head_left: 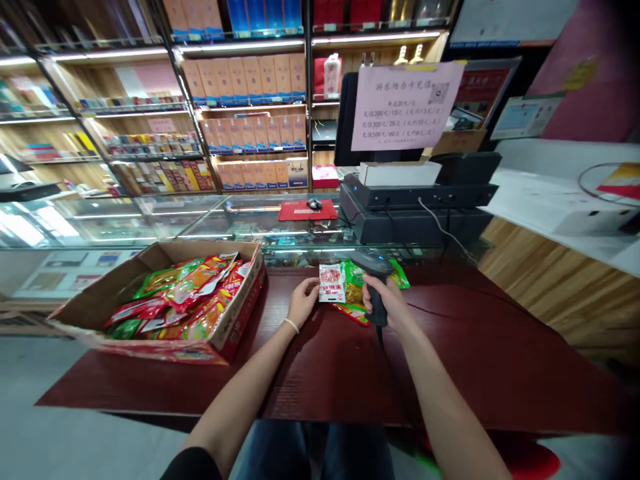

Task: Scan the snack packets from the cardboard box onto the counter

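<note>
My left hand (301,301) pinches the left edge of a small red-and-white snack packet (332,283) held just above the dark red table (450,360). My right hand (387,300) is closed round the grip of a dark barcode scanner (373,267), whose head points down over the packet. Under and beside the scanner lie a green packet (354,279) and a red-orange packet (353,312) on the table. A cord hangs from the scanner's handle.
An open cardboard box (235,327) full of several snack packets sits at the table's left. Behind it runs a glass counter (210,220) with a cash register (415,200), monitor and paper sign (405,107). Shelves of boxed goods (250,127) fill the back wall.
</note>
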### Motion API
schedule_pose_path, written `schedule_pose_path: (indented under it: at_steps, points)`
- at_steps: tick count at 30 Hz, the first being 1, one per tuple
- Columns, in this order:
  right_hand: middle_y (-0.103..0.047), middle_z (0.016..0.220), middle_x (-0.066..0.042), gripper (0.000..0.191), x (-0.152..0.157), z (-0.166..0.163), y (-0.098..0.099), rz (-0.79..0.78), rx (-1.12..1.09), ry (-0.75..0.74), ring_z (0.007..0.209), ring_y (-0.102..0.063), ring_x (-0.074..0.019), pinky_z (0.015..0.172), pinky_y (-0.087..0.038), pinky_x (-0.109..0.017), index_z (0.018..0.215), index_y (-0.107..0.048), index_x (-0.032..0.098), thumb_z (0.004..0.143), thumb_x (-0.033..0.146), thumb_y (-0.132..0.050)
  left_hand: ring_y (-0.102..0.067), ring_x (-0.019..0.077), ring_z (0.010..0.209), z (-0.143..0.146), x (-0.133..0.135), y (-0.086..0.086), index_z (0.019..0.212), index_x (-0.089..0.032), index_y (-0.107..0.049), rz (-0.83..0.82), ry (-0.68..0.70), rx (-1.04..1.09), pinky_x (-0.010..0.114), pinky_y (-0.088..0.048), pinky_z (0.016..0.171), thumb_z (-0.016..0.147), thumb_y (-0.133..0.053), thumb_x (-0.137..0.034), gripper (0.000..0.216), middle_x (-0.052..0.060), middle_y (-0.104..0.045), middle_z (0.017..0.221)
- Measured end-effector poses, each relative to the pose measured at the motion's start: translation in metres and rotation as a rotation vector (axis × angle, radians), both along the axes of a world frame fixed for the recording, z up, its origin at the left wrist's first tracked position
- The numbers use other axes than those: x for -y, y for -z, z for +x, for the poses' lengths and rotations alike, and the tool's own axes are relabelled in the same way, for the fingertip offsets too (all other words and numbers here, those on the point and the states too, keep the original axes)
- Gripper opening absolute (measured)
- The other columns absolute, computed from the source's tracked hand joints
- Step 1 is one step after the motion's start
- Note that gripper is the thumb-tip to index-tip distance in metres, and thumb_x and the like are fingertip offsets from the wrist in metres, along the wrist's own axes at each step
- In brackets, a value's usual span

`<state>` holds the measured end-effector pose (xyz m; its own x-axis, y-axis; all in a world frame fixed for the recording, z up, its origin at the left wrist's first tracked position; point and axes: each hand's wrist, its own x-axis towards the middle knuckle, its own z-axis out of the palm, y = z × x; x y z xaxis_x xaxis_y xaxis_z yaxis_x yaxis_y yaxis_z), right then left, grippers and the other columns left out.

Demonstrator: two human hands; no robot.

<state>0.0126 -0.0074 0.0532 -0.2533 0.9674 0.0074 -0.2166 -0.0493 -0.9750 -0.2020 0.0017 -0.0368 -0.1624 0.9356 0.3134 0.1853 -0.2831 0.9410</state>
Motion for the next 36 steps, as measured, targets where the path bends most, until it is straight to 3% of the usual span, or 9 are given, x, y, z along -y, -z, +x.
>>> schedule_pose_path:
  at_steps: [4,8,11,14,18,22,28,32,36]
  points:
    - [-0.051,0.049,0.004,0.034,0.012,-0.018,-0.018,0.039,0.008,-0.039,0.034,-0.045,-0.0087,0.032,-0.037,-0.021,0.064,-0.052,0.019,0.079,0.045,-0.068,-0.066,0.0175,0.095,-0.011,0.024,-0.037,0.104,-0.017,-0.066,0.088,-0.048,-0.042,0.032,-0.05,0.09,0.084,-0.057,-0.021,0.022,0.008,-0.07,0.105]
    - [-0.051,0.049,0.004,0.032,0.025,-0.046,-0.035,0.079,0.011,-0.09,0.034,-0.045,-0.0089,0.033,-0.038,-0.021,0.066,-0.053,0.019,0.078,0.043,-0.069,-0.065,0.0176,0.099,-0.044,0.061,-0.103,0.112,-0.019,-0.063,0.21,-0.035,-0.124,0.032,-0.051,0.09,0.087,-0.055,-0.023,0.027,0.008,-0.069,0.108]
    - [-0.052,0.05,0.004,0.031,0.036,-0.074,-0.042,0.079,0.019,-0.16,0.034,-0.046,-0.0092,0.032,-0.038,-0.021,0.069,-0.054,0.019,0.077,0.044,-0.071,-0.065,0.0174,0.099,-0.095,0.086,-0.147,0.112,-0.02,-0.064,0.276,-0.106,-0.356,0.03,-0.051,0.089,0.087,-0.056,-0.024,0.027,0.007,-0.069,0.111]
    - [-0.052,0.051,0.004,0.032,0.046,-0.103,-0.044,0.073,0.035,-0.229,0.035,-0.046,-0.0092,0.033,-0.038,-0.021,0.071,-0.054,0.019,0.076,0.044,-0.072,-0.064,0.0185,0.098,-0.166,0.1,-0.168,0.108,-0.02,-0.066,0.217,-0.342,-0.625,0.031,-0.05,0.089,0.086,-0.057,-0.026,0.024,0.006,-0.069,0.11]
    - [-0.052,0.051,0.004,0.036,0.055,-0.144,-0.042,0.081,0.05,-0.304,0.035,-0.046,-0.0091,0.033,-0.038,-0.021,0.069,-0.05,0.019,0.075,0.047,-0.072,-0.065,0.0217,0.094,-0.254,0.11,-0.157,0.107,-0.016,-0.065,-0.018,-0.504,-0.895,0.034,-0.05,0.088,0.084,-0.059,-0.028,0.027,0.009,-0.07,0.103]
    - [-0.053,0.051,0.006,0.036,0.06,-0.181,-0.039,0.054,0.061,-0.335,0.034,-0.046,-0.0097,0.032,-0.037,-0.021,0.078,-0.048,0.021,0.075,0.048,-0.072,-0.063,0.0255,0.098,-0.3,0.114,-0.129,0.108,-0.014,-0.064,-0.222,-0.556,-1.149,0.035,-0.048,0.088,0.084,-0.057,-0.031,0.03,0.013,-0.066,0.105]
    - [-0.054,0.052,0.007,0.038,0.062,-0.21,-0.034,0.057,0.096,-0.386,0.034,-0.047,-0.0102,0.032,-0.037,-0.021,0.081,-0.044,0.023,0.075,0.047,-0.072,-0.061,0.0266,0.105,-0.311,0.105,-0.104,0.116,-0.017,-0.061,-0.313,-0.422,-1.193,0.035,-0.045,0.092,0.083,-0.057,-0.044,0.042,0.013,-0.063,0.114]
    - [-0.054,0.053,0.007,0.039,0.063,-0.213,-0.03,0.047,0.104,-0.391,0.034,-0.047,-0.01,0.032,-0.037,-0.021,0.081,-0.044,0.023,0.073,0.05,-0.072,-0.061,0.0297,0.104,-0.315,0.101,-0.095,0.124,-0.017,-0.058,-0.34,-0.319,-1.189,0.036,-0.044,0.09,0.076,-0.064,-0.042,0.054,0.017,-0.062,0.116]
    - [-0.054,0.053,0.007,0.039,0.063,-0.21,-0.029,0.047,0.105,-0.383,0.034,-0.047,-0.0097,0.032,-0.038,-0.021,0.079,-0.044,0.023,0.072,0.049,-0.073,-0.064,0.0302,0.095,-0.314,0.104,-0.093,0.118,-0.018,-0.062,-0.352,-0.247,-1.087,0.035,-0.046,0.085,0.07,-0.068,-0.032,0.051,0.015,-0.067,0.105]
